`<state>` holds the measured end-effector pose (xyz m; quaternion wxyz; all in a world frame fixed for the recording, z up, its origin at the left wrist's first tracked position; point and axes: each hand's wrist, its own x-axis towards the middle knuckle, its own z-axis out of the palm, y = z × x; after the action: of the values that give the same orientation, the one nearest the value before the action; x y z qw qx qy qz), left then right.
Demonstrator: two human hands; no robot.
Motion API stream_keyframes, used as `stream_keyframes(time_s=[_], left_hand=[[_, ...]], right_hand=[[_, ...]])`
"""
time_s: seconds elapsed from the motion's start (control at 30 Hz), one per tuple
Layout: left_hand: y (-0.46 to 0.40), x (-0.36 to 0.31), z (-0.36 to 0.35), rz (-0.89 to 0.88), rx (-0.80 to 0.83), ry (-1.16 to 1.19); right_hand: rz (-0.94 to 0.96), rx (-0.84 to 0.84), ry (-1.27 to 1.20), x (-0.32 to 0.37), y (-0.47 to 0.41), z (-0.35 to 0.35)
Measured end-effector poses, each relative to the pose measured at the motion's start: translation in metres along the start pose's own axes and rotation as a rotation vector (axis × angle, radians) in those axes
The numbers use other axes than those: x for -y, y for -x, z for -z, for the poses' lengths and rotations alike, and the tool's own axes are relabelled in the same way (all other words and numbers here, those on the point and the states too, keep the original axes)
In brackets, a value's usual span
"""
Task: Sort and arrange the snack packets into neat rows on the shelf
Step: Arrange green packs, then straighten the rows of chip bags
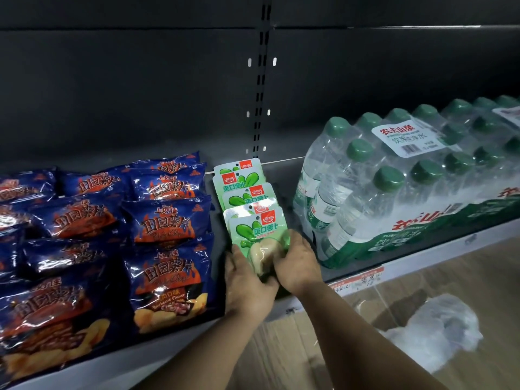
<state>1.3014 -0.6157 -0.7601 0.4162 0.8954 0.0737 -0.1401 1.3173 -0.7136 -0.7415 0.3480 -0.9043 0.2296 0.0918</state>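
Several small green-and-white snack packets (247, 198) lie in one overlapping row running front to back on the dark shelf (284, 175). The frontmost green packet (259, 237) sits at the shelf's front edge. My left hand (247, 282) grips its lower left side and my right hand (295, 263) grips its lower right side. Blue chip bags (168, 226) with orange flame print lie in rows to the left of the green row, filling the left part of the shelf.
A shrink-wrapped pack of green-capped water bottles (408, 181) lies on the shelf just right of the green packets. Below the shelf, an open cardboard box (323, 347) and a crumpled clear plastic bag (439, 330) rest on the floor. Price tags (357, 280) line the shelf edge.
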Motion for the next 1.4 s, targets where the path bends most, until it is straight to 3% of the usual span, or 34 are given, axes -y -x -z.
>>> stream_keyframes(time_s=[0.23,0.87,1.1,1.2,1.4], left_hand=[[-0.006,0.001,-0.006,0.036,-0.050,0.186],[-0.001,0.006,-0.011,0.096,-0.057,0.134],[0.034,0.001,0.003,-0.043,-0.120,0.028],[0.045,0.008,0.010,-0.062,-0.115,-0.003],[0.062,0.039,0.021,-0.131,0.228,-0.156]], right_hand=[[-0.046,-0.003,-0.099,0.001,-0.002,0.005],[-0.030,-0.058,0.002,0.003,0.006,0.005],[0.103,-0.196,0.108,0.021,0.019,0.019],[0.090,-0.108,0.199,0.030,0.025,0.022],[0.035,0.244,0.337,0.032,0.038,0.025]])
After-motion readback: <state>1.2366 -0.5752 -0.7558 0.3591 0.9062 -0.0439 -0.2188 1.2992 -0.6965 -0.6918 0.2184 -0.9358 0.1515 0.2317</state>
